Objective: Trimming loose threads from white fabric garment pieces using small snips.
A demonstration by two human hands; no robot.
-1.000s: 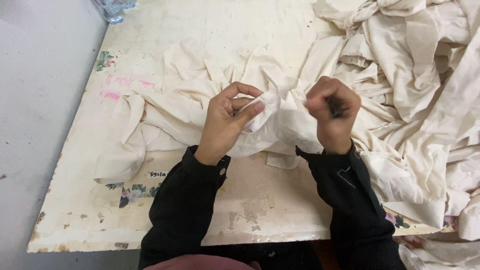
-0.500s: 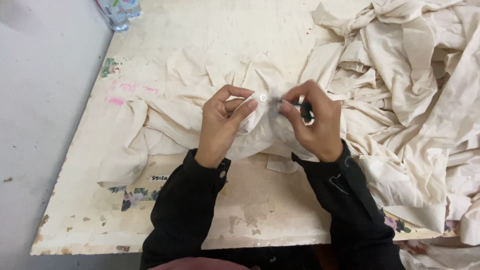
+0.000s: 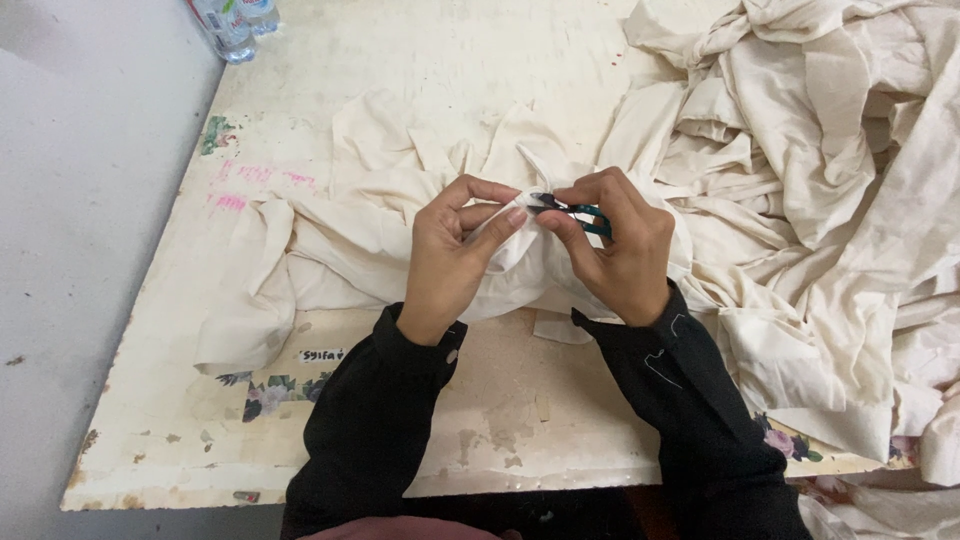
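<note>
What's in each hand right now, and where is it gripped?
The left hand pinches a raised fold of the cream garment between thumb and fingers. The right hand holds small dark thread snips by their handle, tips at that fold.

A single head-worn camera looks steeply down from close above the near edge of the tabletop [image 3: 300, 440], facing its far side.
</note>
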